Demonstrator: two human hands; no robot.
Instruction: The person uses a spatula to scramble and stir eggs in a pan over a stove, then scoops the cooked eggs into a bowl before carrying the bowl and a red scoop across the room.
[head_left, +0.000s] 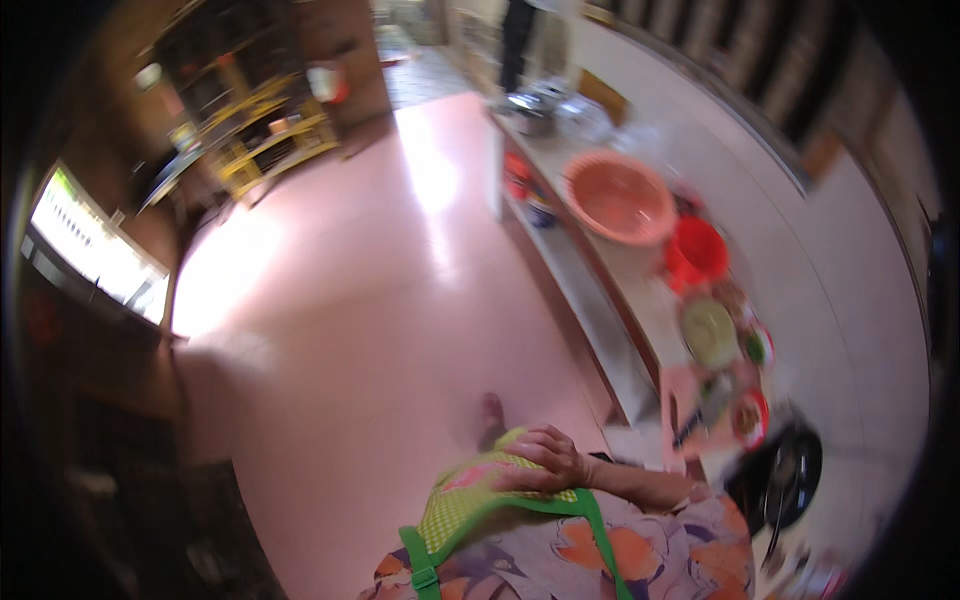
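My right hand (541, 459) lies spread across the front of a yellow-green checked apron (450, 510) with green straps, over a flowered garment. Whether its fingers pinch the cloth cannot be told. My left hand is out of view. To the right, on the counter, a cleaver or broad knife (701, 412) rests on a pink cutting board (679, 382). Beside it are a red-rimmed bowl of food (750, 418) and a pale round bowl (709, 332). A black wok (795, 476) with a utensil in it stands nearer to me.
Farther along the counter stand a large pink plastic basin (619, 197), a red plastic basket or bowl (697, 251) and a metal pot (531, 112). Someone's dark-trousered leg (516, 45) shows beyond. A yellow shelf (277, 142) stands across the pink floor (360, 360).
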